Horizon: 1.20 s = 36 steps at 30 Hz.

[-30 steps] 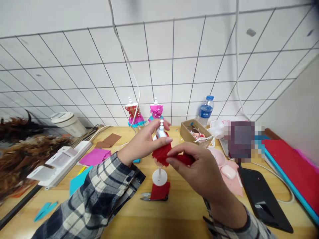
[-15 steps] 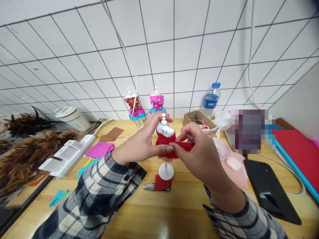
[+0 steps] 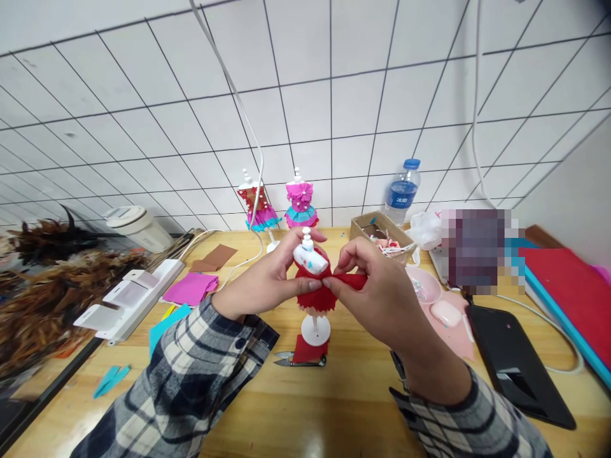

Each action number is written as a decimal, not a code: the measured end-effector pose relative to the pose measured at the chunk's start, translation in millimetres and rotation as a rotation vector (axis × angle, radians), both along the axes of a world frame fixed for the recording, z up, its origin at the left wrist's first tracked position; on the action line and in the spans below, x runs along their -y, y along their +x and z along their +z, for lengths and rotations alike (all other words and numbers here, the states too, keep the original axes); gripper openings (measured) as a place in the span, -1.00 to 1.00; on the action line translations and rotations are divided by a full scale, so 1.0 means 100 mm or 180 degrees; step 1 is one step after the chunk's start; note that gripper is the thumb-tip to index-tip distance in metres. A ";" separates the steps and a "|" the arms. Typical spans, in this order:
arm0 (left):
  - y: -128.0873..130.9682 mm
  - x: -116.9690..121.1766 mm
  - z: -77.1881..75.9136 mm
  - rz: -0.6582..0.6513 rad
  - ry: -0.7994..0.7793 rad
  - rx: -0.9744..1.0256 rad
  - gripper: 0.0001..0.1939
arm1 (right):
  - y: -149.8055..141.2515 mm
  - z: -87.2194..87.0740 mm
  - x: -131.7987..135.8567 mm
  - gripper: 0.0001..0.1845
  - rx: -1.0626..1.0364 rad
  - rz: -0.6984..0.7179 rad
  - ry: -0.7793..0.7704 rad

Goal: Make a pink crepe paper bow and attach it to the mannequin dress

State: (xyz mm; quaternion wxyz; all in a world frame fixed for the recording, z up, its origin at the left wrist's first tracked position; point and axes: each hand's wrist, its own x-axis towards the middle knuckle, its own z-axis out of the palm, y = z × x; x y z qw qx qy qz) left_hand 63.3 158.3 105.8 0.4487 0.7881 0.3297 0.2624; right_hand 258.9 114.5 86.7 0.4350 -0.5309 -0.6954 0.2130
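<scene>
A small white mannequin [image 3: 310, 257] on a round white stand [image 3: 316, 330] wears a red pleated skirt [image 3: 316, 298] at the middle of the wooden table [image 3: 334, 401]. My left hand [image 3: 267, 280] is wrapped round the mannequin's body from the left, thumb pressed on the red fabric. My right hand [image 3: 377, 289] pinches a red fabric strip [image 3: 352, 280] against the mannequin's waist from the right. Under the stand lie a red fabric scrap [image 3: 308, 350] and small thread snips [image 3: 286, 360].
Two dressed mannequins [image 3: 300, 207] stand at the tiled wall beside a water bottle [image 3: 401, 193] and a cardboard box [image 3: 377, 238]. A power strip [image 3: 128, 299], feathers [image 3: 42, 299] and pink fabric [image 3: 191, 287] lie left; a pink bowl [image 3: 424, 284] and a black device [image 3: 510, 362] lie right.
The mannequin has tilted a little toward the left, and my right hand has drawn the red strip tighter against its waist. Both hands stay closed on it.
</scene>
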 end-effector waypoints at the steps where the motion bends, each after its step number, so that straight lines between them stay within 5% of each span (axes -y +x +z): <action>1: -0.01 0.00 0.01 -0.0041 -0.0037 -0.0007 -0.53 | 0.03 0.00 -0.01 -0.81 -0.0026 0.0111 0.0003; 8: -0.10 0.01 0.07 -0.0336 -0.0463 0.0112 -0.68 | 0.17 0.02 -0.09 -0.88 -0.0178 0.0973 0.0025; 21: 0.01 0.14 0.12 -0.0513 -0.0427 0.0230 -0.59 | 0.15 0.05 -0.04 -0.89 0.0095 0.0984 0.0457; 29: -0.08 0.08 0.13 -0.0329 -0.0541 0.0350 -0.62 | 0.27 0.19 0.09 -0.87 -0.0332 0.1790 -0.0534; 36: -0.03 0.07 0.06 0.0051 -0.0640 0.0388 -0.66 | 0.04 0.11 0.07 -0.90 -0.0338 0.1164 -0.0092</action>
